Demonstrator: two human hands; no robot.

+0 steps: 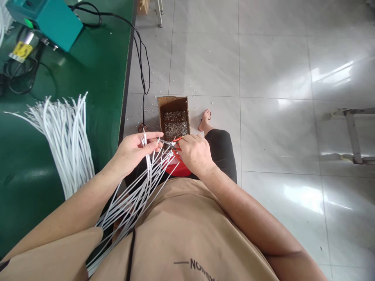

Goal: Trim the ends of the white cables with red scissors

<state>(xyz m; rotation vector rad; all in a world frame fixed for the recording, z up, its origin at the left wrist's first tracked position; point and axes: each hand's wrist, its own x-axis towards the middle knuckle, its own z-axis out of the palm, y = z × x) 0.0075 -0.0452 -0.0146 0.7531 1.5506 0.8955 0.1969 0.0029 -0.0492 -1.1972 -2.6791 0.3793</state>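
Near the middle of the view, the left hand (137, 150) is pinching a few white wires (148, 162) between its thumb and fingers, its index finger stretching out toward three o'clock. Just beside it at three o'clock, the right hand (195, 156) is curling firmly around a pair of red-handled pliers (172, 144), whose metal tip is pointing toward nine o'clock and meeting the left fingertips; whether the tip is gripping a wire is too small to tell. The held wires and many looser ones are trailing toward seven o'clock, crossing in front of the brown shirt (190, 218). Just beyond the hands at twelve o'clock, a cardboard box (173, 99) is standing on the tiled floor (263, 58), small pale bits (175, 127) covering its bottom and more scattering around it. Toward nine o'clock, a thick bundle (68, 148) of white wires is lying on the green tabletop (99, 70). Toward ten o'clock, a teal machine (52, 23) is sitting on that tabletop, a black cord (141, 50) hanging over the edge.
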